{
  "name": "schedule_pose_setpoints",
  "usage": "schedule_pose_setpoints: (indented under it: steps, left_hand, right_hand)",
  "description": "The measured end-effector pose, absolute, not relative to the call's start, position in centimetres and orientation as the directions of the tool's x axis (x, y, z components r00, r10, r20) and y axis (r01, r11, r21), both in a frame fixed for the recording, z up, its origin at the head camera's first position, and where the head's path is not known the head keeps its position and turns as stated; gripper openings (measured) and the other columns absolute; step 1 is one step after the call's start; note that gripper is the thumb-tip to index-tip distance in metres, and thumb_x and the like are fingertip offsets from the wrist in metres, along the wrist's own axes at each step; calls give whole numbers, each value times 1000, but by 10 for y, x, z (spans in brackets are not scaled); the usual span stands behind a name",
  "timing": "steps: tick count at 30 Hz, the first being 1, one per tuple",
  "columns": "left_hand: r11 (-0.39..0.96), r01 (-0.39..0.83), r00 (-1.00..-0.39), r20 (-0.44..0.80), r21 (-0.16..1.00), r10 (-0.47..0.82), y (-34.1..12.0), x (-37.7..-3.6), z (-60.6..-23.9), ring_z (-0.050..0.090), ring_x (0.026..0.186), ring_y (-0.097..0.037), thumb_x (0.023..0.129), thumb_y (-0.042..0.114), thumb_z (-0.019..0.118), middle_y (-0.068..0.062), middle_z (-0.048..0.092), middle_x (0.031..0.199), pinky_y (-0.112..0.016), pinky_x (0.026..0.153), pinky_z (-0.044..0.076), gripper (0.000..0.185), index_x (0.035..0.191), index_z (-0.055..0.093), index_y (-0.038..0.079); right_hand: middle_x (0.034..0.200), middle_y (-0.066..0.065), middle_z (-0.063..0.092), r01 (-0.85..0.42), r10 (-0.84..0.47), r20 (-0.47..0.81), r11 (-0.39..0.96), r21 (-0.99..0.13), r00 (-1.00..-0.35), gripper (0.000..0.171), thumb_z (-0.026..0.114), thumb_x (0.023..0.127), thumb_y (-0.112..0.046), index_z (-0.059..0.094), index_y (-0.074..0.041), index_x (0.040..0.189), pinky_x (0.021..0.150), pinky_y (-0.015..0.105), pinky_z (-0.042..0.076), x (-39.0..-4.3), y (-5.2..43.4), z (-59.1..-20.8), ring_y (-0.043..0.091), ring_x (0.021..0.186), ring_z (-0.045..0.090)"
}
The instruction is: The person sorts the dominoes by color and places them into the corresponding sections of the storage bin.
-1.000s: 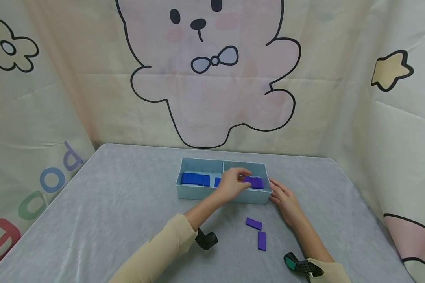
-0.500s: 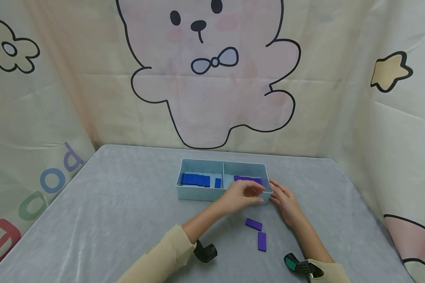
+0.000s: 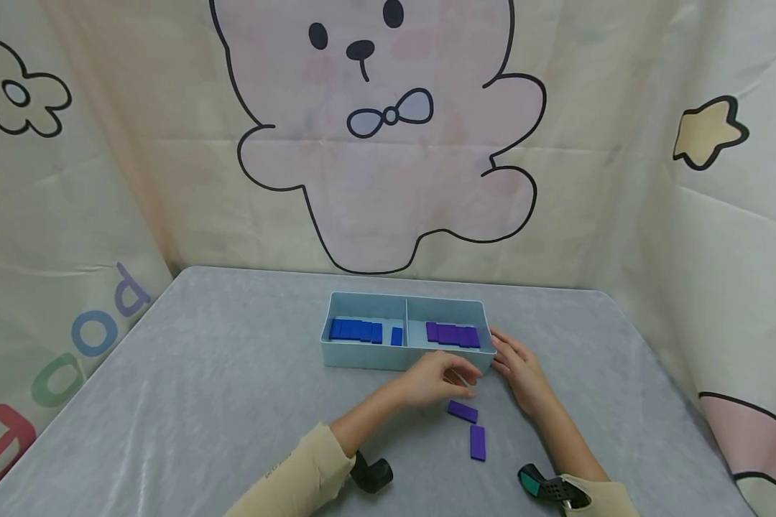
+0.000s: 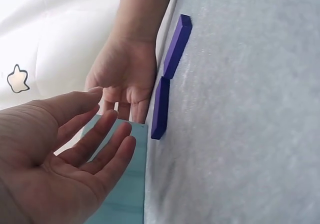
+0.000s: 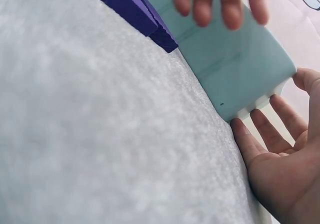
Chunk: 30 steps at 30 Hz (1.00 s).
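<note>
In the head view, my left hand [image 3: 435, 380] hovers in front of a light blue two-compartment box [image 3: 362, 357], its fingers loosely bent and holding nothing. Just below its fingertips lies a purple rectangular block [image 3: 462, 411] on the table; a second purple block [image 3: 478, 443] lies nearer to me. My right hand [image 3: 519, 370] rests against the box's right end. The right wrist view shows its fingertips [image 5: 240, 126] touching the end wall, with the thumb at the upper corner. A row of several purple blocks [image 3: 453, 335] lies in the right compartment.
The box's left compartment holds a row of several blue blocks [image 3: 356, 330] and one separate blue block [image 3: 396, 337] near the divider [image 3: 406, 319]. A grey cloth covers the table [image 3: 233, 402]. Behind it hangs a printed curtain [image 3: 187, 187].
My left hand has come out of the right compartment, over the front wall, down toward the loose purple blocks. The purple row inside is uncovered now. My right hand stays at the box's end.
</note>
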<state>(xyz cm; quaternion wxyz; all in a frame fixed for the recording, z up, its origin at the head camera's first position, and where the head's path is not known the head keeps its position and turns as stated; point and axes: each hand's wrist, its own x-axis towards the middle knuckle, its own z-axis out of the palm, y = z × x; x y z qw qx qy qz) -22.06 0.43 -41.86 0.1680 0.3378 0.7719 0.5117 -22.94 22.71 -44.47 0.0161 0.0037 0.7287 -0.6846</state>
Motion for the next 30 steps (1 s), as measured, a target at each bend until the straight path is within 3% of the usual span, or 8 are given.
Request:
schedule_pose_setpoints:
  steps: [7,17,23,30]
  left_hand:
    - [297,333,-683,11,895,731,4,-219,-424,74,112,-25,95,-2,75,-18,75,124,-16,90,57,33,128,72,-4]
    - [355,357,-657,-38,864,753,-1,-222,-428,71,105,-11,92,-4,78,-12,77,117,-16,89,55,30,122,76,-1]
    - [405,381,-641,-77,831,763,-1,-223,-430,64,93,-1,89,-1,83,-5,77,109,-14,82,53,34,122,77,3]
    - [411,450,-570,-99,793,816,-3,-226,-431,55,86,2,87,2,86,-3,72,113,-14,79,49,42,127,75,3]
  right_hand:
    - [163,29,39,61,-18,-62,72,-996,-998,58,45,115,-30,37,5,160,95,13,52,-230,227,-443,-2,109,65]
    - [165,27,37,87,-19,-89,79,-993,-996,60,45,115,-31,35,5,162,93,11,51,-229,227,-442,-4,109,64]
    - [164,30,38,75,-11,-75,57,-996,-997,58,46,115,-28,36,6,160,93,13,52,-228,226,-443,-3,108,66]
    - [163,29,39,67,-12,-68,49,-997,-998,58,46,115,-27,35,7,160,93,14,53,-230,226,-443,-4,104,66]
